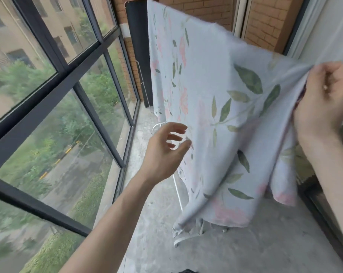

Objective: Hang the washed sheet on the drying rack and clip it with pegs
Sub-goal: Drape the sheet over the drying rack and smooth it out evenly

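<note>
- sheet (215, 99) draped over drying rack (177, 186), top edge runs from 12 o'clock down to 3 o'clock; rack mostly hidden, only white tubing shows below
- right hand (322, 99) pinches the top edge at 3 o'clock, fingers curled round the cloth
- left hand (164, 150) fingers spread loose, holds nothing, just beside the hanging face
- sheet lies at 2 o'clock of left hand, so it's nearer the free stretch of edge
- no pegs seen
</note>
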Action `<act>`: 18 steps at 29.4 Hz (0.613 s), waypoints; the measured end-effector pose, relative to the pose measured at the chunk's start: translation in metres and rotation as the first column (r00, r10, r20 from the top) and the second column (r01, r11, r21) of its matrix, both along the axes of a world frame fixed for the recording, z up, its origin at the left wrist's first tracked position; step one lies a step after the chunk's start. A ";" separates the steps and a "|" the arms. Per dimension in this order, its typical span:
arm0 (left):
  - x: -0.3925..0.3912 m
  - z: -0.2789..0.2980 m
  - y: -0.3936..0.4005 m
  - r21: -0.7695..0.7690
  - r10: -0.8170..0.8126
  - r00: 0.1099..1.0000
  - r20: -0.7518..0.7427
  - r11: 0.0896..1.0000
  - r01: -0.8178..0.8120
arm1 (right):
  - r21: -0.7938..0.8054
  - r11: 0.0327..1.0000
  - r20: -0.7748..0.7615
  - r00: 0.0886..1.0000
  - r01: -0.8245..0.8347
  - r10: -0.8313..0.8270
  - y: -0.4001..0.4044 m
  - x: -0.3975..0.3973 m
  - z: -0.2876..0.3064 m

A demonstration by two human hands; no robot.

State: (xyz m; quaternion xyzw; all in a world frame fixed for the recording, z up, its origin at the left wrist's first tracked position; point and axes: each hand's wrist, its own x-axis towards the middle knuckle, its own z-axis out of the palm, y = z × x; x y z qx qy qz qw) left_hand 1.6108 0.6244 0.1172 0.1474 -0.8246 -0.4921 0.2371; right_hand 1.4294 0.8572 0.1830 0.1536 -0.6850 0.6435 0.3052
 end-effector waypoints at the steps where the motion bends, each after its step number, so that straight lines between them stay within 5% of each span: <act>1: -0.002 0.002 0.001 -0.002 0.006 1.000 -0.001 1.000 -0.006 | 0.039 0.999 -0.001 1.000 -0.028 0.028 -0.003 -0.005 0.001; 5: -0.011 0.006 0.006 -0.018 0.010 1.000 0.014 1.000 -0.009 | 0.301 0.903 0.222 0.943 -0.307 0.247 -0.013 -0.023 -0.028; 9: -0.014 0.009 0.015 -0.018 0.037 0.999 0.028 0.999 -0.037 | 0.293 0.758 0.401 0.795 -0.583 0.456 -0.017 -0.028 -0.056; 12: -0.015 0.007 0.026 -0.048 0.096 0.995 0.040 0.994 -0.094 | 0.275 0.736 0.431 0.764 -0.619 0.481 -0.021 -0.036 -0.061; 18: -0.017 -0.006 0.072 -0.004 0.404 0.915 0.005 0.915 -0.404 | 0.474 0.429 0.559 0.639 -0.769 0.528 0.012 -0.068 -0.091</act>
